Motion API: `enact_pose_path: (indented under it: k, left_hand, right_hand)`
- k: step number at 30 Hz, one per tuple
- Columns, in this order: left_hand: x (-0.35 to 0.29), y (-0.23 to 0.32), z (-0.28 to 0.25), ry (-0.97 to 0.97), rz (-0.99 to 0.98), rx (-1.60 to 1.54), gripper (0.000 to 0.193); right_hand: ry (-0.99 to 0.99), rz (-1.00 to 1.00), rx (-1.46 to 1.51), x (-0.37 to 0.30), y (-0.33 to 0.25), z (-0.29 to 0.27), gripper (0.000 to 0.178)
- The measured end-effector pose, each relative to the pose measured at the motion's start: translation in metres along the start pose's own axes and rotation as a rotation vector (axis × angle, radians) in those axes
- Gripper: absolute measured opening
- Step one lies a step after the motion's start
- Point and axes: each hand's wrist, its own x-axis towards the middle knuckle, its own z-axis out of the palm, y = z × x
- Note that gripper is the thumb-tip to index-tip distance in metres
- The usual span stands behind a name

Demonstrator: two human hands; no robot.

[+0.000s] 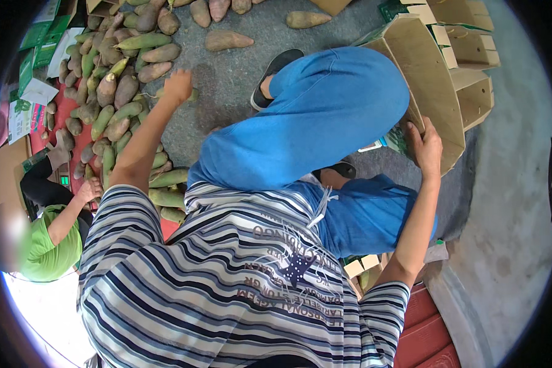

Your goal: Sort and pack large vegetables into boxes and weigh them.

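Observation:
My left hand [178, 87] is closed beside the heap of long green and brownish radishes [126, 110]. The thin tail and green end of a radish [194, 95] show on either side of the fist; the fingers hide most of it. On the right, my right hand [427, 146] grips the edge of an open cardboard box [432, 80], which stands tilted beside my blue-trousered knee. Its thumb lies apart from the fingers, over the box wall.
Several loose radishes [228, 40] lie on the grey ground sheet [227, 73] ahead. More open cartons [472, 101] stand at the far right. At left, a person in a green shirt [54, 242] sits near the heap. Red slats [426, 325] are at the lower right.

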Motion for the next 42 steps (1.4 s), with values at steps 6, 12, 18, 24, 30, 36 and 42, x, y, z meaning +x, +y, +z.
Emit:
enact_pose_path:
  k: [6, 12, 18, 24, 30, 36, 42]
  left_hand:
    - [-0.005, -0.011, 0.069, -0.026, 0.01, 0.181, 0.046]
    - [-0.002, -0.009, 0.081, -0.161, 0.041, 0.286, 0.045]
    - [-0.003, -0.01, 0.082, -0.07, 0.013, 0.224, 0.025]
    - [0.012, 0.016, 0.018, 0.238, 0.026, -0.285, 0.042]
    - [0.005, 0.13, -0.161, 0.65, 0.335, -1.427, 0.05]
    - [-0.038, 0.25, -0.303, 0.639, 0.81, -1.911, 0.042]
    - [0.004, 0.332, -0.299, 0.195, 1.004, -1.315, 0.044]
  right_hand:
    - [-0.098, 0.118, 0.01, 0.003, -0.003, -0.001, 0.026]
    - [-0.025, 0.045, 0.017, 0.003, 0.008, 0.006, 0.024]
    - [-0.044, 0.072, 0.063, 0.001, 0.004, 0.0, 0.024]
    - [-0.037, 0.041, -0.001, 0.001, 0.001, -0.001, 0.024]
    - [-0.013, 0.015, -0.012, -0.002, 0.003, 0.002, 0.024]
    - [0.033, -0.009, 0.008, -0.002, 0.009, 0.006, 0.024]
    - [0.056, -0.066, -0.018, 0.002, 0.009, 0.006, 0.024]
